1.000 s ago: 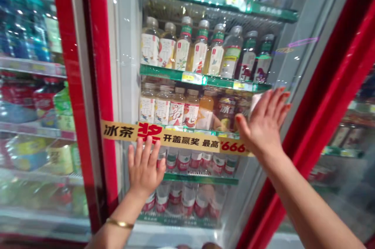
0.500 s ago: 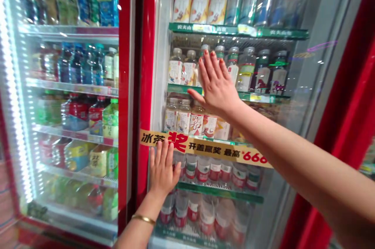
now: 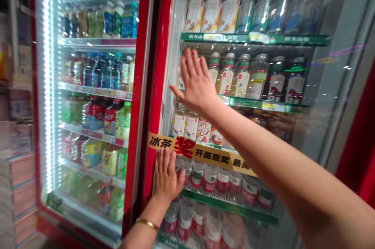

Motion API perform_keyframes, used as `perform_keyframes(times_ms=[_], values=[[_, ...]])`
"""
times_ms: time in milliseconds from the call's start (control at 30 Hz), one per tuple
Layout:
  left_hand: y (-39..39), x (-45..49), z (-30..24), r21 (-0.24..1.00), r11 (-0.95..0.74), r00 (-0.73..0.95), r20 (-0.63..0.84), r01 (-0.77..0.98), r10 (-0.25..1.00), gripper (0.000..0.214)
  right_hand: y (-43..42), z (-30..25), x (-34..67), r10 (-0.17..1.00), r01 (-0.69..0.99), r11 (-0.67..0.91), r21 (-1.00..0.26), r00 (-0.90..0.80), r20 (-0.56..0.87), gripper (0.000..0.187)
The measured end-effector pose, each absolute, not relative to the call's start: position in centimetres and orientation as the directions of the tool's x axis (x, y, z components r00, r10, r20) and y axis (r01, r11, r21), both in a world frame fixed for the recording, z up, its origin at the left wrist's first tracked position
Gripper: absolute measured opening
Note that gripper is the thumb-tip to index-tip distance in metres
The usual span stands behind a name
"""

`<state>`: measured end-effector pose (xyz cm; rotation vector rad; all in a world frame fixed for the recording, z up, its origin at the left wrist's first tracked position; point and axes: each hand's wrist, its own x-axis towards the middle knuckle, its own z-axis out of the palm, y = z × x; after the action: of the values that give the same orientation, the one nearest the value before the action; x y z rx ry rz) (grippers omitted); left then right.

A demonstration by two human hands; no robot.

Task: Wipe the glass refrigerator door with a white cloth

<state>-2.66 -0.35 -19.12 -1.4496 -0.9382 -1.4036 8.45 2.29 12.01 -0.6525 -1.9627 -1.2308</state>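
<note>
Both palms face the glass door (image 3: 316, 132) of a red-framed drinks fridge, fingers pointing up. My right hand (image 3: 197, 81), fingers spread, is before the left part of the second visible shelf, hiding some bottles there. Lower down, my left hand (image 3: 166, 176) lies flat near the door's left edge, its fingertips at a yellow sticker strip (image 3: 212, 156) with black and red Chinese characters. A gold bangle (image 3: 148, 223) circles the left wrist. Neither hand holds anything. Whether the right palm touches the glass I cannot tell. Behind the pane stand bottles with white labels (image 3: 227, 79).
Left of this door stands another lit fridge (image 3: 96, 44) with colourful drinks on several shelves. Between them run red frames (image 3: 137, 85). Green shelf edges (image 3: 254, 38) cross the right fridge. Stacked pink boxes (image 3: 23, 194) sit at the far left.
My right hand has moved left across the glass door, toward its left edge. My left hand stays near the sticker strip, slightly lower against it. The view has turned somewhat left.
</note>
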Motion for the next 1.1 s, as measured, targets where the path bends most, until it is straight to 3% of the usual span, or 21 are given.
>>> perform_keyframes(times_ms=[33, 100, 133, 167, 233, 267, 333, 400, 433, 500, 600, 667, 733, 867, 933, 1000, 1100], values=[[-0.4, -2.7, -19.1, -0.090, -0.324, 0.073, 0.995, 0.942, -0.065, 0.080, 2.0, 9.9, 8.5, 0.057, 0.667, 0.415, 0.619, -0.698, 0.714, 0.093], [-0.3, -2.8, -19.1, -0.095, -0.326, 0.074, 0.994, 0.940, -0.077, 0.079, 1.2, 4.7, 10.0, 0.080, 0.419, 0.424, 0.803, -0.900, 0.428, 0.087], [-0.3, -2.9, -19.1, -0.100, -0.328, 0.078, 0.994, 0.939, -0.079, 0.079, 0.6, 2.5, 11.8, 0.074, 0.338, 0.428, 0.838, -0.937, 0.340, 0.085], [-0.2, -2.9, -19.1, -0.107, -0.331, 0.085, 0.993, 0.938, -0.080, 0.080, 0.1, 0.8, 14.4, 0.066, 0.335, 0.418, 0.845, -0.938, 0.340, 0.085], [-0.2, -2.9, -19.0, -0.123, -0.337, 0.106, 0.992, 0.934, -0.068, 0.082, -0.9, -0.3, 21.4, 0.104, 0.553, 0.343, 0.759, -0.826, 0.554, 0.087], [-0.2, -2.8, -19.0, -0.130, -0.341, 0.120, 0.991, 0.931, -0.052, 0.082, -1.3, 0.1, 25.4, 0.136, 0.712, 0.282, 0.644, -0.694, 0.707, 0.089], [-0.3, -2.6, -18.8, -0.131, -0.355, 0.137, 0.991, 0.926, -0.009, 0.081, -1.6, 1.0, 32.4, 0.164, 0.945, 0.133, 0.297, -0.317, 0.934, 0.096], [-0.5, -2.5, -18.5, -0.106, -0.370, 0.121, 0.992, 0.923, 0.018, 0.080, -1.6, -0.4, 35.9, 0.105, 0.998, 0.060, 0.005, -0.011, 0.994, 0.100], [-0.7, -2.6, -18.4, -0.092, -0.383, 0.108, 0.994, 0.919, 0.020, 0.080, -1.7, -2.5, 36.0, 0.085, 0.996, 0.048, -0.075, 0.070, 0.994, 0.102], [-0.9, -3.0, -18.2, -0.090, -0.410, 0.103, 0.995, 0.908, 0.012, 0.081, -2.3, -9.0, 33.5, 0.092, 0.997, 0.076, -0.021, 0.014, 0.996, 0.107], [-0.5, -4.6, -18.0, -0.149, -0.413, 0.177, 0.984, 0.898, 0.030, 0.085, -3.8, -19.6, 28.6, 0.115, 0.898, 0.261, 0.354, -0.393, 0.912, 0.110], [0.1, -5.8, -18.2, -0.196, -0.394, 0.236, 0.970, 0.898, 0.055, 0.088, -5.0, -24.2, 28.8, 0.125, 0.866, 0.278, 0.416, -0.462, 0.878, 0.104], [0.6, -6.8, -18.7, -0.214, -0.384, 0.259, 0.963, 0.898, 0.071, 0.090, -6.1, -26.1, 31.9, 0.164, 0.906, 0.237, 0.350, -0.392, 0.905, 0.104], [1.1, -7.3, -19.7, -0.181, -0.390, 0.222, 0.973, 0.903, 0.062, 0.087, -6.1, -26.3, 36.3, 0.289, 0.983, 0.022, -0.182, 0.168, 0.942, 0.104], [1.2, -7.4, -19.9, -0.156, -0.407, 0.195, 0.979, 0.900, 0.056, 0.085, -5.2, -27.7, 34.0, 0.260, 0.944, 0.045, -0.326, 0.304, 0.917, 0.102], [1.4, -7.6, -20.0, -0.140, -0.422, 0.181, 0.982, 0.896, 0.059, 0.084, -4.3, -30.3, 29.9, 0.168, 0.953, 0.176, -0.245, 0.216, 0.962, 0.100], [1.8, -8.2, -20.0, -0.159, -0.422, 0.210, 0.975, 0.893, 0.077, 0.081, -3.4, -34.8, 25.1, 0.090, 0.969, 0.231, -0.087, 0.068, 0.994, 0.092]])
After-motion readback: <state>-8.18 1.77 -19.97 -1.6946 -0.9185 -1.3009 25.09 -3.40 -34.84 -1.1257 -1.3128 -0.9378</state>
